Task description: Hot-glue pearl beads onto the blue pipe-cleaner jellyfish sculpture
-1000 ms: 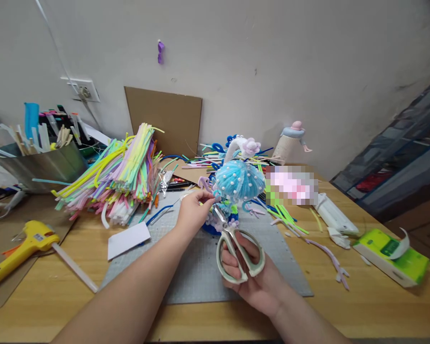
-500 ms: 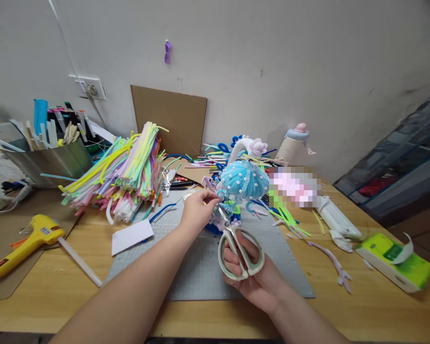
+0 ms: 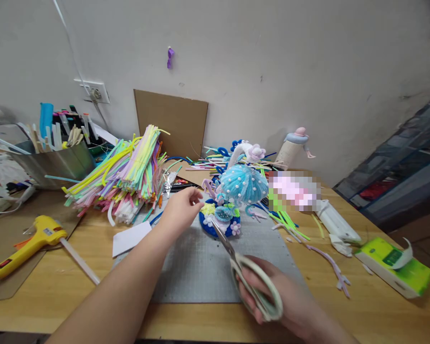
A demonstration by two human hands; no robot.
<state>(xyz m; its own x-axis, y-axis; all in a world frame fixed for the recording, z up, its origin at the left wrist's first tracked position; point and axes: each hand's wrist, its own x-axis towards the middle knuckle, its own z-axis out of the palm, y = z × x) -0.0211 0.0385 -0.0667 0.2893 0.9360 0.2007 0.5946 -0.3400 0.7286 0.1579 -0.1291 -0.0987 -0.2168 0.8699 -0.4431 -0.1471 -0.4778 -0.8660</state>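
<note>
A pipe-cleaner craft piece stands on the grey cutting mat (image 3: 200,277): a light blue, pearl-dotted dome (image 3: 244,184) over a round dark blue base (image 3: 207,226) with yellow and pale flowers. My left hand (image 3: 182,210) is at the left of the base, thumb and fingertips pressed together; what they hold, if anything, is too small to name. My right hand (image 3: 268,291) holds scissors (image 3: 258,286) by their pale handles. The blades look closed and point up and left at the front of the base.
Bundled pipe cleaners (image 3: 139,167) lie at the left, behind a yellow glue gun (image 3: 45,234) and a white card (image 3: 131,238). A metal container (image 3: 53,167) of sticks stands far left. Green strips (image 3: 286,220) and a green packet (image 3: 396,265) lie right.
My right hand and the scissors have drawn back down and right from the craft piece. My left hand has moved slightly left, and more of the blue base shows.
</note>
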